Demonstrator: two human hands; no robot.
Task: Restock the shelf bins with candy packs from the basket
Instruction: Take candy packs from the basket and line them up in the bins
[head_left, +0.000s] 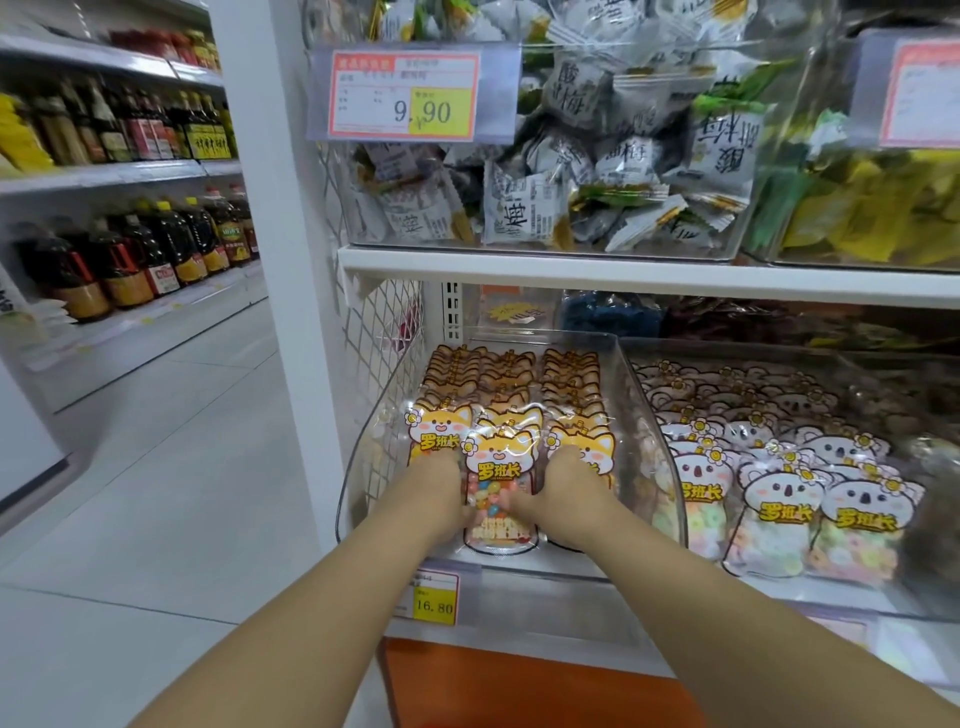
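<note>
White supermarket shelving fills the frame, with bare pale floor (156, 467) running open down the left side past rows of dark sauce bottles (130, 260) at upper left. Right of the white upright, a clear shelf bin (358, 467) in the lower middle holds three rows of fox-shaped candy packs, packed nearly wall to wall. The left hand (441, 493) and right hand (561, 493) reach over the bin's front lip, fingers curled in narrowly on either side of the front fox candy pack (498, 488), apparently gripping its edges. A 16.80 price tag (434, 597) hangs just below. Further right, a neighbouring bin (644, 395) carries koala candy packs (779, 499). Above, an upper bin (727, 249) holds wrapped plum sweets behind a 9.90 tag (410, 96).
</note>
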